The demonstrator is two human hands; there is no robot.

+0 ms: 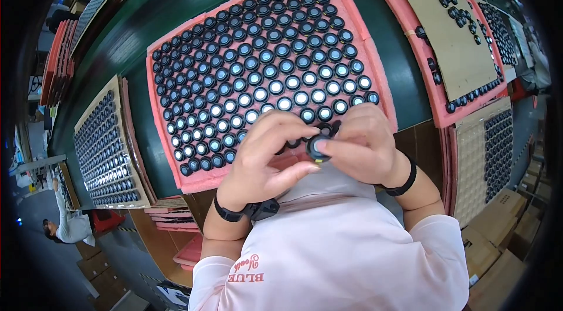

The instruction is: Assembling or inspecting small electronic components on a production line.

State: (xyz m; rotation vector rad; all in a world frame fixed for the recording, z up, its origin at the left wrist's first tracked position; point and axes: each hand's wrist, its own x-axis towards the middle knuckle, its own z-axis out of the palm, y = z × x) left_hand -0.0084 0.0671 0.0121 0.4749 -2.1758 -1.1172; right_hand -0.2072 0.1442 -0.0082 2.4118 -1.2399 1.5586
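A small round black part with a pale shiny centre (316, 148) is held over the near edge of a pink foam tray (193, 180). My right hand (365, 144) pinches it between thumb and fingers. Curled around its left side, my left hand (274, 155) has its fingertips at the part's upper edge and its thumb just below, with a gap between thumb and fingers. Whether the left fingertips grip the part I cannot tell. Rows of like round black parts (256, 79) fill the tray, and my hands hide some of the nearest ones. A bit of yellow shows under the held part.
At the right, another pink tray (440, 117) carries a cardboard sheet (451, 35) with loose round parts. More filled trays stand at the left (108, 153) and lower right (498, 147). Cardboard boxes (489, 217) are stacked at right. Another person (73, 223) is far left.
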